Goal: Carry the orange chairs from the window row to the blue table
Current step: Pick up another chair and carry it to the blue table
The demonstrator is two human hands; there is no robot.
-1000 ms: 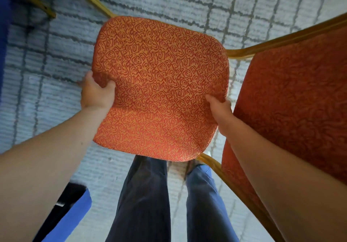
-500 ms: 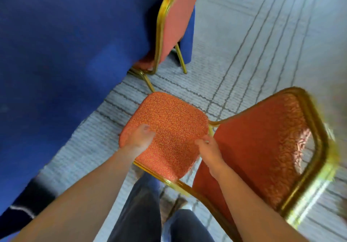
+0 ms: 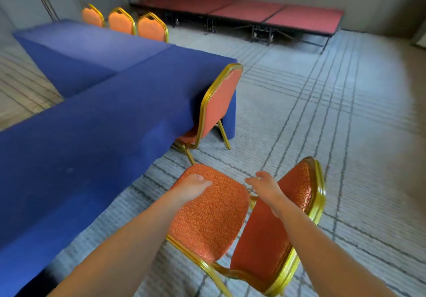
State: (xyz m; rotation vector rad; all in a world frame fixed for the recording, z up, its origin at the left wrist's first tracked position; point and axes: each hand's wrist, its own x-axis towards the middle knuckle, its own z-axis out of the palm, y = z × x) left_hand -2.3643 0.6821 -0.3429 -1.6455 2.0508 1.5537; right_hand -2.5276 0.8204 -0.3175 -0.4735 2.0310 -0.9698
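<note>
Tucked-in chair [image 3: 219,103] seat mostly under blue tbl [image 3: 92,112]

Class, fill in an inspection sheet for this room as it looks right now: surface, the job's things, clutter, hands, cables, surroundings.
Surface: grey lined carpet, with every chair standing on it.
Job's things: the near orange chair stands beside the blue table, its seat towards the table but not tucked in. A second chair is pushed against the table's cloth. Three more chairs stand at the far side.
Clutter: nothing seen.
Hands: the left hand rests on the near chair's seat, its fingers hidden. The right hand has its fingers spread and holds nothing.
Cables: nothing seen.
Surroundings: low red stage platforms along the far wall.
</note>
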